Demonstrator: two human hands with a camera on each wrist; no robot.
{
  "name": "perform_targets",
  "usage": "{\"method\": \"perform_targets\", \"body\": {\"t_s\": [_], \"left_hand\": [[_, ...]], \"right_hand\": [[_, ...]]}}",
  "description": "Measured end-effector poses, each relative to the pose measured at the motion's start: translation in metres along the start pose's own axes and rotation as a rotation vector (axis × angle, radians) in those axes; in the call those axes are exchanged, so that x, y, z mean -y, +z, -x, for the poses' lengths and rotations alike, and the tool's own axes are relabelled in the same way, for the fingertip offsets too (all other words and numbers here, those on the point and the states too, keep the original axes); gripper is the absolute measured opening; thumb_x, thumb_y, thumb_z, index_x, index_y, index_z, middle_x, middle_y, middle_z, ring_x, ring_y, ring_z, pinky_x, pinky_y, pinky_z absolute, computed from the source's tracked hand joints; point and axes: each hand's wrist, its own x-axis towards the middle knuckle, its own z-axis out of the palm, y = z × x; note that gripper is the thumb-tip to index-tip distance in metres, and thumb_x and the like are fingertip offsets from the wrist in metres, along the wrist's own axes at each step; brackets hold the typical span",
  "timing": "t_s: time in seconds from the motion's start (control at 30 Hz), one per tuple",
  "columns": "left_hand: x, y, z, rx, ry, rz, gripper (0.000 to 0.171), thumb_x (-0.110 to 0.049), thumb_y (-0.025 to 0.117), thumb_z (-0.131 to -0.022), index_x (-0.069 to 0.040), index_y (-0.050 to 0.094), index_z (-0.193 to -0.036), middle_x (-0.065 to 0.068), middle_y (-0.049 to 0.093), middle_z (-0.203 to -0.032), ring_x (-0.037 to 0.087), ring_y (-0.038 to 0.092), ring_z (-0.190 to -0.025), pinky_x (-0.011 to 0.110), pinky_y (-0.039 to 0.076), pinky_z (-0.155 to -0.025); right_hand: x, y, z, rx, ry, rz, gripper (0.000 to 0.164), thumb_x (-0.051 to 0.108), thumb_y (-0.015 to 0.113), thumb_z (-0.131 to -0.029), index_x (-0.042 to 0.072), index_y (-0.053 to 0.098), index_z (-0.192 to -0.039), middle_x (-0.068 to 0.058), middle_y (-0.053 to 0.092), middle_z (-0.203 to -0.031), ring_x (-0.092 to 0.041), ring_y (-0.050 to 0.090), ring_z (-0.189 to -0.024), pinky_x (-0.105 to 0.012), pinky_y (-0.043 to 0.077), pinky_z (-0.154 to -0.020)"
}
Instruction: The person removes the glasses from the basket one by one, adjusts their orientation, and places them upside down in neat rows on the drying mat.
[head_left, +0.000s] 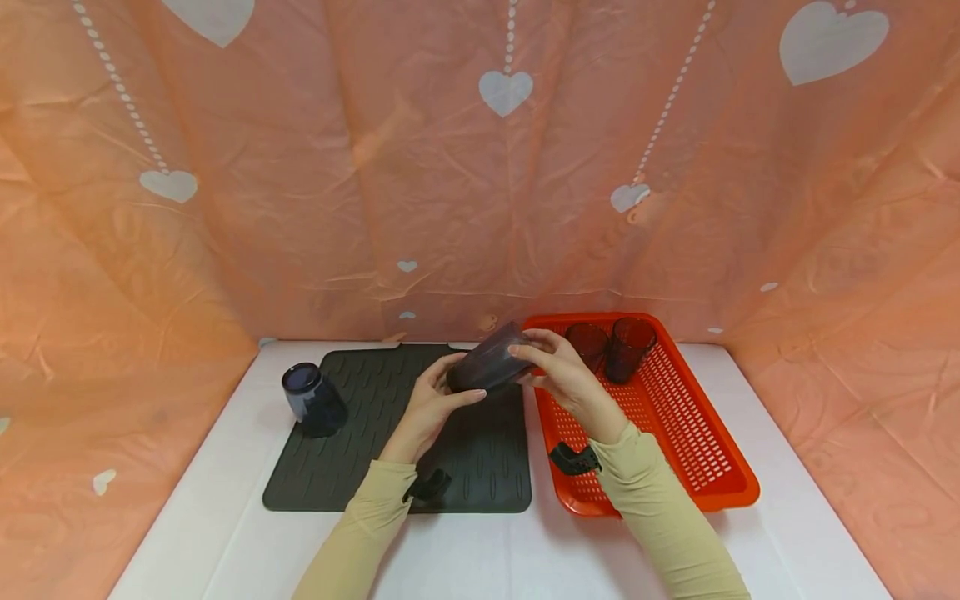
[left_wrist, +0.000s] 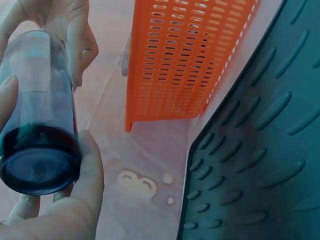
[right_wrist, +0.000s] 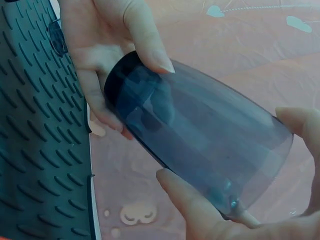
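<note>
Both hands hold one dark, see-through drinking glass (head_left: 487, 360) above the right half of the black ridged drying mat (head_left: 405, 467). The glass lies tilted, its thick base toward the left and its mouth toward the right. My left hand (head_left: 429, 407) grips the base end, thumb along the near side. At the mouth end, my right hand (head_left: 570, 377) has its fingers and thumb around the wall, as the right wrist view also shows on the tinted glass (right_wrist: 215, 135). A second dark blue glass (head_left: 318, 404) stands at the mat's left edge.
To the right is an orange-red slotted plastic basket (head_left: 720, 450), with two dark glasses (head_left: 630, 350) in its far end. Mat and basket rest on a white table (head_left: 757, 533). Behind the table hangs a pink-orange curtain (head_left: 420, 183) printed with hearts.
</note>
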Motion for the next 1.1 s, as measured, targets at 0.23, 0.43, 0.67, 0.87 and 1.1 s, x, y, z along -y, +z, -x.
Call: {"method": "perform_targets", "body": {"t_s": [0.23,0.43,0.67,0.87,1.1], "left_hand": [[-0.001,-0.005,0.003,-0.021,0.034,0.024,0.061,0.003,0.080,-0.074,-0.014,0.057,-0.127,0.007,0.053,-0.130,0.026,0.050,-0.115,0.036,0.045,-0.093],[-0.006,-0.008,0.008,-0.033,0.031,0.064,0.063,0.005,0.080,-0.073,-0.013,0.057,-0.129,0.008,0.052,-0.131,0.027,0.050,-0.115,0.036,0.047,-0.091],[-0.012,-0.009,0.014,-0.052,0.032,0.096,0.064,0.005,0.080,-0.072,-0.012,0.057,-0.129,0.010,0.052,-0.129,0.028,0.049,-0.114,0.034,0.048,-0.090],[-0.016,-0.011,0.016,-0.054,0.030,0.149,0.068,0.009,0.077,-0.074,-0.006,0.050,-0.135,0.013,0.049,-0.130,0.030,0.049,-0.115,0.033,0.051,-0.087],[-0.018,-0.012,0.017,-0.061,0.029,0.216,0.065,0.012,0.073,-0.076,-0.007,0.051,-0.134,0.014,0.048,-0.129,0.027,0.050,-0.114,0.032,0.053,-0.083]], "right_hand": [[0.001,-0.001,0.001,0.089,0.021,-0.016,0.055,0.009,0.059,-0.092,-0.002,0.033,-0.140,-0.016,0.047,-0.123,-0.022,0.056,-0.099,-0.049,0.044,-0.096],[0.000,-0.003,0.001,0.140,0.034,0.054,0.059,0.013,0.060,-0.092,-0.003,0.033,-0.141,-0.016,0.046,-0.124,-0.021,0.056,-0.098,-0.048,0.042,-0.099],[-0.002,-0.006,0.001,0.178,0.057,0.090,0.058,0.014,0.059,-0.092,-0.002,0.033,-0.141,-0.015,0.046,-0.125,-0.021,0.055,-0.100,-0.044,0.042,-0.099],[-0.002,-0.009,0.002,0.206,0.068,0.133,0.061,0.015,0.059,-0.092,-0.001,0.031,-0.144,-0.018,0.045,-0.131,-0.024,0.053,-0.103,-0.047,0.039,-0.102],[-0.004,-0.011,0.002,0.224,0.093,0.117,0.063,0.014,0.057,-0.093,0.001,0.027,-0.147,-0.019,0.041,-0.135,-0.027,0.049,-0.110,-0.044,0.037,-0.104]]}}
